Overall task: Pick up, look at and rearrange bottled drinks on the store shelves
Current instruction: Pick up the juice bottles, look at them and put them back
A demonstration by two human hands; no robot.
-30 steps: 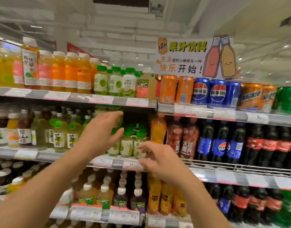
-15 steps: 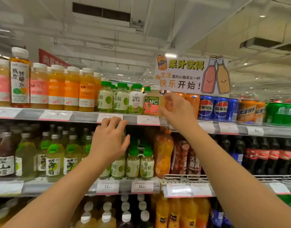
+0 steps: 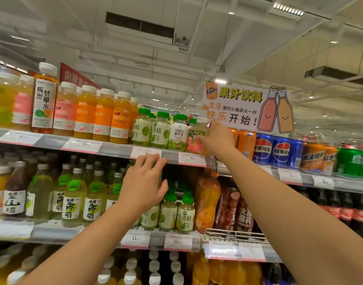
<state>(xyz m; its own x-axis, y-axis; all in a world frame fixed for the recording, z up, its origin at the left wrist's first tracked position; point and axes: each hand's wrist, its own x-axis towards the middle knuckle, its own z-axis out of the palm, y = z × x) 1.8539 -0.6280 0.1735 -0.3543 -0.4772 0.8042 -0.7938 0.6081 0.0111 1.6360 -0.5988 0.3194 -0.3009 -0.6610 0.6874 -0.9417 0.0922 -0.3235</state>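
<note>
Pink-labelled "100%" NFC juice bottle with white cap stood on top shelf beside "100% 椰子水" bottle; we saw right hand gripping it, left hand spread relaxed, holding nothing, under the shelf edge.

Both arms reach upward: left grip spread open (fingers splayed), right grip curled.

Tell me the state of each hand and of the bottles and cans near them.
Right hand: holds the pink-label bottle, upright on the top shelf.
Left hand: open, fingertips at the shelf edge.
Coconut water bottle: upright, capped.
Pepsi cans: upright.
</note>
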